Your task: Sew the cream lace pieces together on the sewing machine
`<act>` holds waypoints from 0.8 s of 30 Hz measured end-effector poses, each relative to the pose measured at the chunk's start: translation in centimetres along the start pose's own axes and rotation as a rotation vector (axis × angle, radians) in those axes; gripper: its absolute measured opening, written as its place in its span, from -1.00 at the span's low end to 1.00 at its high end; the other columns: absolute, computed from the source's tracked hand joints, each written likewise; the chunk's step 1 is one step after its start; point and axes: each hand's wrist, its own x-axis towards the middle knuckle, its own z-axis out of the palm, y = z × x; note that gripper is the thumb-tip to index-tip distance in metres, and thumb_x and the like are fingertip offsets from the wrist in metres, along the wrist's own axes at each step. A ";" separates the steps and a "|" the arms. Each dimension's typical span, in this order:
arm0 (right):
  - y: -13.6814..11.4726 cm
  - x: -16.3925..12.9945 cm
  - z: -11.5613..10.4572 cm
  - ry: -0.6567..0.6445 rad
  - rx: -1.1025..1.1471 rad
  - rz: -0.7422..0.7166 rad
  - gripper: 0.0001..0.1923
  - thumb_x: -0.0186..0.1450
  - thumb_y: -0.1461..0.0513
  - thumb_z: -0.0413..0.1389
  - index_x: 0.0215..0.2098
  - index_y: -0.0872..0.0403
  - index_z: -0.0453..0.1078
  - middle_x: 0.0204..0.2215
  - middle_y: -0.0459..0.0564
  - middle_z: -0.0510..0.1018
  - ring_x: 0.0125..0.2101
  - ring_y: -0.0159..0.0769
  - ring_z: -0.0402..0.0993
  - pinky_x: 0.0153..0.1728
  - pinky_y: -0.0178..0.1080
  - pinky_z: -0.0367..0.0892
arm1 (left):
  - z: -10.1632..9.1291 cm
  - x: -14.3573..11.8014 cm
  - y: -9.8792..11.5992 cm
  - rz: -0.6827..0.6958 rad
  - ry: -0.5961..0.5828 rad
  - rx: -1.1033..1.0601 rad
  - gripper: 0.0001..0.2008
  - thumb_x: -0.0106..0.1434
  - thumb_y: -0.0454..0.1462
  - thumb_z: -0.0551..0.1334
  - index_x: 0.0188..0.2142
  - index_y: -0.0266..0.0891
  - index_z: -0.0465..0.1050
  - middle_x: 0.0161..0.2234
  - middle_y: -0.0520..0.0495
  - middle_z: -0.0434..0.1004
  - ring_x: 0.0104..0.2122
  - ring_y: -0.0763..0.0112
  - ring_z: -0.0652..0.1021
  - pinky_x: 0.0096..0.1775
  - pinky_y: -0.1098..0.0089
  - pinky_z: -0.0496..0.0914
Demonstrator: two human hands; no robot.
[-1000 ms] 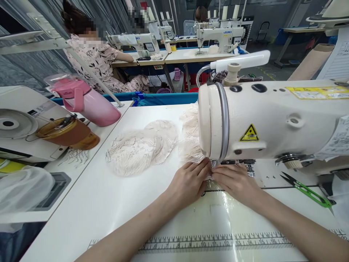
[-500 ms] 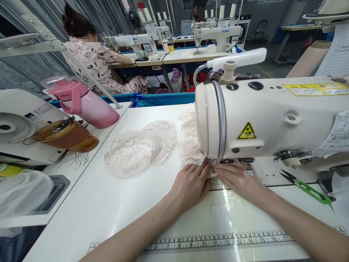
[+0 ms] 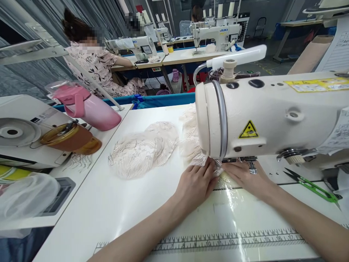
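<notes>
Under the head of a white sewing machine (image 3: 261, 116) lies cream lace fabric (image 3: 189, 133), its near edge showing between my hands. My left hand (image 3: 197, 183) is closed on that edge, just left of the needle area, with the fingers bent and pressed together. From the right, my right hand (image 3: 249, 178) reaches in beneath the machine head; its fingers are together and pinch the lace near the needle, their tips partly hidden. The needle itself is hidden. Another gathered lace piece (image 3: 144, 149) lies flat to the left of the machine.
Green thread snips (image 3: 313, 187) lie at the right, beside the machine base. A ruler strip (image 3: 218, 241) runs along the front. On the left stand a pink jug (image 3: 88, 109) and an amber cup (image 3: 68, 138). A seated person (image 3: 89, 65) works beyond the table.
The view has shifted slightly. My right hand's fingertips have drawn a little right, away from my left hand, and more lace edge shows between them. My left hand keeps its hold.
</notes>
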 end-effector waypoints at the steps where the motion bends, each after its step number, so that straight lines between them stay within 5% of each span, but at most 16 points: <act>1: 0.0 0.0 -0.1 0.007 0.009 0.018 -0.65 0.32 0.31 -0.06 -0.08 -0.18 0.46 -0.20 -0.11 0.59 -0.28 -0.27 0.55 -0.40 -0.25 0.45 | 0.0 0.0 0.0 -0.001 -0.001 0.000 -0.66 0.39 -0.19 0.06 0.04 -0.34 0.37 0.00 -0.26 0.49 -0.27 0.25 0.59 -0.26 0.26 0.46; 5: 0.1 0.2 -0.2 0.068 0.019 0.015 -0.67 0.32 0.29 -0.03 -0.08 -0.17 0.46 -0.20 -0.09 0.59 -0.26 -0.24 0.54 -0.36 -0.21 0.46 | 0.1 0.0 0.0 0.026 0.039 0.013 -0.70 0.39 -0.23 0.06 0.04 -0.28 0.38 0.03 -0.25 0.46 -0.22 0.25 0.59 -0.28 0.28 0.46; 11: 0.1 0.6 1.1 0.154 -0.025 -0.077 -0.69 0.35 0.27 -0.05 -0.06 -0.14 0.45 -0.28 -0.11 0.60 -0.33 -0.29 0.51 -0.30 -0.20 0.41 | 0.0 0.0 -0.4 0.253 0.074 -0.053 -0.73 0.39 -0.43 -0.03 -0.06 -0.38 0.41 0.04 -0.20 0.47 0.04 0.28 0.48 -0.08 0.31 0.47; 17: -0.5 0.5 1.3 0.063 -0.260 -0.286 -0.73 0.31 0.36 0.04 -0.09 0.00 0.44 -0.17 -0.11 0.60 -0.25 -0.36 0.49 -0.26 -0.27 0.30 | -0.5 -0.2 -1.0 0.199 0.054 -0.089 -0.75 0.37 -0.41 -0.02 -0.08 -0.39 0.38 -0.02 -0.21 0.52 0.01 0.25 0.51 -0.07 0.29 0.49; 24: -1.8 0.4 1.9 0.110 -0.220 -0.282 -0.80 0.29 0.40 0.03 -0.20 0.06 0.43 -0.22 -0.13 0.60 -0.14 -0.39 0.44 -0.16 -0.27 0.20 | -0.6 -0.1 -1.4 0.162 0.027 -0.119 -0.80 0.35 -0.43 -0.01 -0.17 -0.33 0.36 -0.07 -0.20 0.54 -0.01 0.26 0.52 -0.06 0.28 0.47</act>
